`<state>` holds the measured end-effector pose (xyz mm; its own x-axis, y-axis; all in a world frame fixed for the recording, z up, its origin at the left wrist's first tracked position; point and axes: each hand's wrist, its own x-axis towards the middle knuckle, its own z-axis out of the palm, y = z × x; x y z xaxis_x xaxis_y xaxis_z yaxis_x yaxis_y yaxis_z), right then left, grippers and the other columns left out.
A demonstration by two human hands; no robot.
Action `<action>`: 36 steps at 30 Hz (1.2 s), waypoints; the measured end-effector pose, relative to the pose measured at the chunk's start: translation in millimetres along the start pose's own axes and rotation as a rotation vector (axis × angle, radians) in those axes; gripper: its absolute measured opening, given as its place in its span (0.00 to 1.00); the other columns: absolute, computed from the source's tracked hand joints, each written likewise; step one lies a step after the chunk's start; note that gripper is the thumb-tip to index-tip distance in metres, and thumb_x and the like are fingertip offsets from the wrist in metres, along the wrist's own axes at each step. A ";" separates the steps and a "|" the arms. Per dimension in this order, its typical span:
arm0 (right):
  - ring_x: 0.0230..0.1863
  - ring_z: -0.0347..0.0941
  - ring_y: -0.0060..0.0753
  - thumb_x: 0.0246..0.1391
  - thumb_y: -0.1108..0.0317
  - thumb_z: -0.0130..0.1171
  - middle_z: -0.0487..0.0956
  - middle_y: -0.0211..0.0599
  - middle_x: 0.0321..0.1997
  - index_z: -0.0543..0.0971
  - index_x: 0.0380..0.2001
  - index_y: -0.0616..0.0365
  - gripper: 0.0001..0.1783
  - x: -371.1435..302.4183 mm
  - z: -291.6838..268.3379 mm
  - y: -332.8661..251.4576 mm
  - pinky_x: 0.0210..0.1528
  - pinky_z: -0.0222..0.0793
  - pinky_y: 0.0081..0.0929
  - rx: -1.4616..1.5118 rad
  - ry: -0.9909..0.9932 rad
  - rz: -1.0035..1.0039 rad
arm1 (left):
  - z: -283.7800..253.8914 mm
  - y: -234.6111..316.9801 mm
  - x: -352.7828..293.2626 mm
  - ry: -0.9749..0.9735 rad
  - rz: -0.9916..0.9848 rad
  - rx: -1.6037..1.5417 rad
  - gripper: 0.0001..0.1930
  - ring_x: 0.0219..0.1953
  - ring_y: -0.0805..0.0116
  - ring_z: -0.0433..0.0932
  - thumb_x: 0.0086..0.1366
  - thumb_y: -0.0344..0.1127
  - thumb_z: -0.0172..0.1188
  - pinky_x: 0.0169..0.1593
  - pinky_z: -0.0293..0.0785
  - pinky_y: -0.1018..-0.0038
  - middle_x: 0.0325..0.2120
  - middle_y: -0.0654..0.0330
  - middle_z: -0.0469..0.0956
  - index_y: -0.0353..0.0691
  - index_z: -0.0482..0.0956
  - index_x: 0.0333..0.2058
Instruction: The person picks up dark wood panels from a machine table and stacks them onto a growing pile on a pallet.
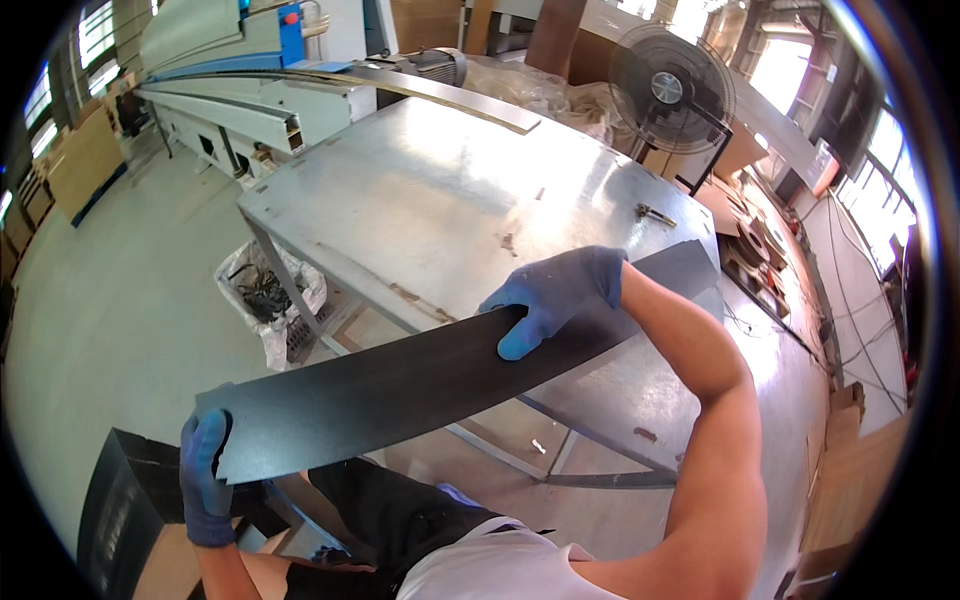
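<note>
Black panel (400, 385) mid-carry: left hand (205, 480) fingers clamp its near end, right hand (555, 295) fingers grip the top edge, steel tabletop (430, 190) beyond fingers.

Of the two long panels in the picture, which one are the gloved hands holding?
The black panel: left hand grips its near end, right hand its top edge. The grey panel lies untouched at the metal table's far edge.

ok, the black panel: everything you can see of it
The panel is a long, narrow, thin black board, matte, with straight cut edges. It is held in the air, slanting from lower left to upper right over the near edge of the metal table. The gloved left hand grips its near end; the gloved right hand holds its top edge.
</note>
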<state>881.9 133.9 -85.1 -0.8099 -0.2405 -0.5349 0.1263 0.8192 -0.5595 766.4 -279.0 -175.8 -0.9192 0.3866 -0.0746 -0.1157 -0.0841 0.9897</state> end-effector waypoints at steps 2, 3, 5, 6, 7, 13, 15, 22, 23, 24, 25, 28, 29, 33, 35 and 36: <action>0.39 0.75 0.37 0.40 0.52 0.62 0.79 0.45 0.38 0.73 0.48 0.61 0.32 -17.7 3.2 -0.6 0.44 0.68 0.30 0.008 0.030 0.025 | 18.9 10.6 -2.1 -0.106 0.168 0.091 0.34 0.46 0.67 0.71 0.59 0.50 0.57 0.51 0.67 0.73 0.44 0.53 0.72 0.27 0.63 0.54; 0.41 0.74 0.41 0.37 0.52 0.64 0.78 0.47 0.41 0.72 0.49 0.61 0.35 -23.8 4.1 -0.4 0.45 0.68 0.31 -0.004 0.042 0.032 | 20.7 6.8 1.5 -0.106 0.207 0.109 0.41 0.46 0.66 0.71 0.54 0.54 0.60 0.51 0.67 0.73 0.44 0.52 0.71 0.26 0.61 0.56; 0.44 0.72 0.44 0.35 0.53 0.65 0.76 0.48 0.43 0.70 0.51 0.61 0.38 -35.9 16.1 7.7 0.48 0.66 0.32 -0.126 0.174 -0.025 | 25.9 3.9 2.1 -0.155 0.286 0.097 0.45 0.45 0.66 0.72 0.49 0.55 0.63 0.51 0.67 0.74 0.44 0.52 0.71 0.27 0.59 0.57; 0.47 0.70 0.47 0.33 0.54 0.66 0.74 0.50 0.46 0.69 0.53 0.61 0.41 -38.5 26.5 9.6 0.50 0.65 0.34 -0.248 0.288 -0.088 | 23.2 -2.1 4.7 -0.154 0.348 0.104 0.47 0.45 0.66 0.72 0.48 0.55 0.65 0.51 0.67 0.74 0.44 0.51 0.71 0.27 0.58 0.58; 0.43 0.69 0.50 0.30 0.53 0.69 0.74 0.45 0.39 0.71 0.48 0.59 0.39 -46.7 40.0 2.2 0.47 0.64 0.38 -0.310 0.454 -0.101 | 24.7 -2.8 6.1 -0.156 0.350 0.105 0.47 0.45 0.66 0.72 0.48 0.55 0.65 0.51 0.67 0.74 0.44 0.51 0.71 0.27 0.58 0.58; 0.40 0.67 0.45 0.28 0.55 0.70 0.70 0.39 0.37 0.69 0.51 0.54 0.41 -70.5 86.6 17.1 0.46 0.63 0.36 -0.531 0.849 -0.091 | 45.2 -24.0 30.4 -0.229 0.524 0.114 0.58 0.54 0.63 0.69 0.41 0.57 0.71 0.55 0.68 0.68 0.56 0.48 0.64 0.29 0.48 0.62; 0.41 0.67 0.44 0.28 0.54 0.71 0.69 0.38 0.39 0.67 0.52 0.54 0.43 -71.8 90.2 15.2 0.48 0.62 0.37 -0.549 0.838 -0.001 | 42.8 -30.0 37.8 -0.259 0.473 0.131 0.59 0.54 0.63 0.69 0.41 0.57 0.71 0.55 0.67 0.68 0.56 0.48 0.64 0.29 0.48 0.62; 0.45 0.66 0.45 0.28 0.56 0.71 0.69 0.40 0.41 0.67 0.52 0.54 0.43 -61.4 91.3 -3.8 0.51 0.61 0.38 -0.541 0.869 -0.027 | 37.5 -42.3 48.9 -0.288 0.386 0.094 0.55 0.61 0.64 0.60 0.42 0.49 0.71 0.63 0.55 0.68 0.61 0.53 0.58 0.31 0.49 0.63; 0.46 0.65 0.46 0.29 0.56 0.71 0.68 0.41 0.41 0.66 0.53 0.54 0.43 -65.6 91.9 -4.5 0.52 0.61 0.39 -0.550 0.877 0.029 | 41.6 -41.5 47.1 -0.308 0.343 0.069 0.52 0.60 0.65 0.61 0.42 0.44 0.70 0.62 0.56 0.69 0.60 0.55 0.60 0.31 0.51 0.62; 0.48 0.64 0.47 0.29 0.57 0.71 0.68 0.42 0.42 0.66 0.53 0.55 0.44 -67.3 91.6 -6.6 0.53 0.60 0.40 -0.561 0.888 0.071 | 43.0 -44.7 51.9 -0.298 0.452 0.105 0.48 0.53 0.69 0.68 0.43 0.46 0.71 0.54 0.65 0.73 0.52 0.57 0.69 0.29 0.58 0.59; 0.48 0.64 0.47 0.29 0.57 0.71 0.68 0.42 0.42 0.66 0.53 0.55 0.44 -68.0 93.4 -6.4 0.53 0.60 0.40 -0.549 0.878 0.022 | 38.2 -50.6 50.6 -0.280 0.386 0.137 0.44 0.51 0.70 0.69 0.43 0.44 0.71 0.53 0.65 0.73 0.50 0.58 0.70 0.30 0.61 0.57; 0.50 0.63 0.50 0.29 0.57 0.71 0.67 0.44 0.44 0.65 0.54 0.56 0.45 -71.4 92.5 -5.0 0.56 0.59 0.41 -0.555 0.860 0.150 | 39.8 -42.5 42.3 -0.231 0.347 0.133 0.40 0.48 0.70 0.70 0.43 0.41 0.71 0.52 0.67 0.73 0.46 0.60 0.73 0.30 0.65 0.54; 0.51 0.63 0.50 0.29 0.56 0.71 0.66 0.44 0.46 0.64 0.54 0.57 0.45 -71.9 92.5 -2.7 0.57 0.58 0.41 -0.552 0.850 0.133 | 49.7 -40.7 43.9 -0.232 0.358 0.088 0.38 0.46 0.70 0.71 0.43 0.40 0.71 0.51 0.67 0.73 0.44 0.61 0.74 0.30 0.67 0.53; 0.53 0.63 0.50 0.31 0.56 0.70 0.66 0.45 0.50 0.62 0.54 0.60 0.46 -66.0 89.0 7.4 0.58 0.58 0.42 -0.591 0.864 0.039 | 48.6 -35.4 38.8 -0.270 0.265 -0.005 0.40 0.46 0.70 0.71 0.43 0.41 0.71 0.50 0.68 0.74 0.45 0.60 0.73 0.30 0.66 0.54; 0.54 0.62 0.49 0.31 0.57 0.69 0.67 0.46 0.49 0.62 0.54 0.61 0.44 -68.4 87.1 7.6 0.57 0.58 0.42 -0.620 0.854 -0.003 | 49.1 -37.6 40.5 -0.282 0.279 0.052 0.42 0.48 0.70 0.71 0.43 0.44 0.72 0.51 0.68 0.74 0.47 0.59 0.72 0.30 0.64 0.55; 0.54 0.62 0.49 0.31 0.57 0.69 0.67 0.46 0.49 0.62 0.54 0.61 0.44 -72.4 85.3 8.0 0.57 0.58 0.42 -0.621 0.866 0.008 | 51.3 -38.1 40.6 -0.275 0.344 0.057 0.46 0.50 0.70 0.70 0.43 0.48 0.72 0.52 0.67 0.74 0.50 0.58 0.70 0.30 0.61 0.57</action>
<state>990.3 113.5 -104.9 -0.9725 0.0183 0.2323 0.0174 0.9998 -0.0059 752.8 -213.0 -210.3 -0.7652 0.5758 0.2878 0.2073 -0.2028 0.9570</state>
